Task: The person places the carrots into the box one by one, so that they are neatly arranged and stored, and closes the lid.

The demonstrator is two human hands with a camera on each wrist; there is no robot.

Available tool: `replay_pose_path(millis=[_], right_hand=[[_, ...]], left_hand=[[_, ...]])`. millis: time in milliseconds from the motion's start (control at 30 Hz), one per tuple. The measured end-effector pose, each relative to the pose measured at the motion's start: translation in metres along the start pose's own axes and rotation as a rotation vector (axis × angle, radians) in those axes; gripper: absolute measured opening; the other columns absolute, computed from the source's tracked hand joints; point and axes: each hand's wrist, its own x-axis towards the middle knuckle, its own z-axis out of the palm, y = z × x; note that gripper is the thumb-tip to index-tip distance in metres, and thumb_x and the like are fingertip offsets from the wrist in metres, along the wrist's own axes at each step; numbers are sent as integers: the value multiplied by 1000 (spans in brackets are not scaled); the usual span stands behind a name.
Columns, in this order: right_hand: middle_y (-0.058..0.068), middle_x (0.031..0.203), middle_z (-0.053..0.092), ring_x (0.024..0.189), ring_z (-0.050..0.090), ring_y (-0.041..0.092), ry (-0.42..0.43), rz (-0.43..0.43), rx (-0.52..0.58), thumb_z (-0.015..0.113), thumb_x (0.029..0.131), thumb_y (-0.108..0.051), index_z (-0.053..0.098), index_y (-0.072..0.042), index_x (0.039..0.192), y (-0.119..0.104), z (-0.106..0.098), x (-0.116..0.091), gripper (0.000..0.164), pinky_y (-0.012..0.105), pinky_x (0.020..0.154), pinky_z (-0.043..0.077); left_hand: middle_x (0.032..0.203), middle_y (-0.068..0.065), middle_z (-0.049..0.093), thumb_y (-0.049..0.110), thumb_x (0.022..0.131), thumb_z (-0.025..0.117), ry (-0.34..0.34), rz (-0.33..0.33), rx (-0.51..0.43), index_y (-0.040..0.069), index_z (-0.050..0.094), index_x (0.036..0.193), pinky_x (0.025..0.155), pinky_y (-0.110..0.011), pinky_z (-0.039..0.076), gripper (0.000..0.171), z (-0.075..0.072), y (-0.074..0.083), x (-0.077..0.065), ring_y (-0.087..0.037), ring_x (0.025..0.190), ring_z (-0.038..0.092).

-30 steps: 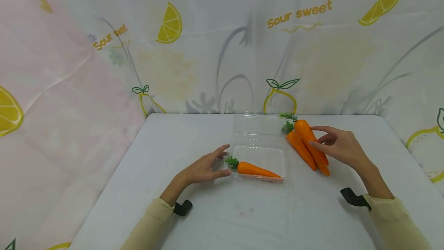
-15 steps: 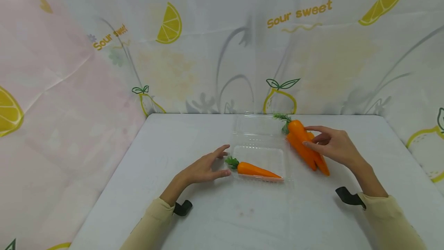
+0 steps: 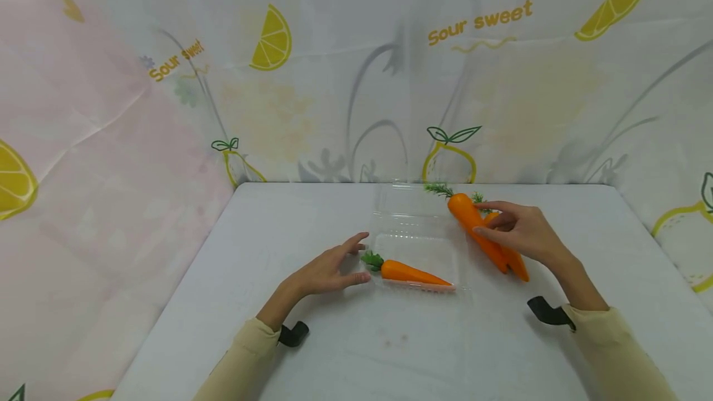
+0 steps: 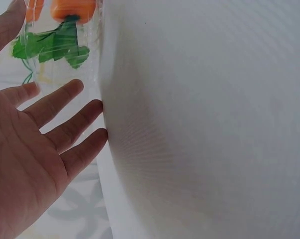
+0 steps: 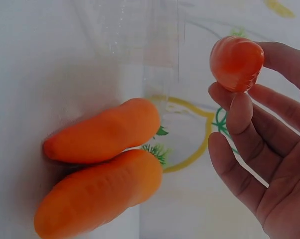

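Note:
In the head view my right hand (image 3: pixel 520 232) pinches an orange carrot (image 3: pixel 463 210) with green leaves between thumb and fingers. The right wrist view shows this carrot (image 5: pixel 235 64) raised off the table. Two more carrots lie side by side below it, a nearer carrot (image 5: pixel 100 196) and another carrot (image 5: pixel 102 132). A clear plastic clamshell box (image 3: pixel 437 245) lies with its lid back, and one carrot (image 3: pixel 412 271) rests along its front side. My left hand (image 3: pixel 325 271) is at the box's left edge, fingers spread; whether it touches is unclear.
The open lid (image 3: pixel 414 200) lies behind the box, near the back edge of the white table (image 3: pixel 334 351). A printed cloth (image 3: pixel 345 67) with lemon drawings hangs behind and to the left. Each wrist wears a black mount (image 3: pixel 294 333).
My right hand has moved left with the pinched carrot, from over the other two carrots toward the box. My left hand has stayed still.

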Motion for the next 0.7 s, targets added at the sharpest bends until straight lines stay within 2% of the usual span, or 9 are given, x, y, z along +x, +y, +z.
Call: replay_pose_path(millis=[300,700], right_hand=[[5,87,73,77,68,20,-22,-6,31,80,85,-26,67,-9,125,-5,10,6,46,27,65,55],[4,88,73,75,69,16,-45,-62,91,81,84,-25,68,-11,123,-12,23,13,43,29,65,56]], left_hand=[[142,-6,52,57,89,64,-1,3,-2,23,22,158,109,-53,33,87,0,0,-1,-25,133,45],[142,-4,52,59,89,63,4,9,9,28,21,158,110,-51,33,87,1,-2,-1,-23,133,45]])
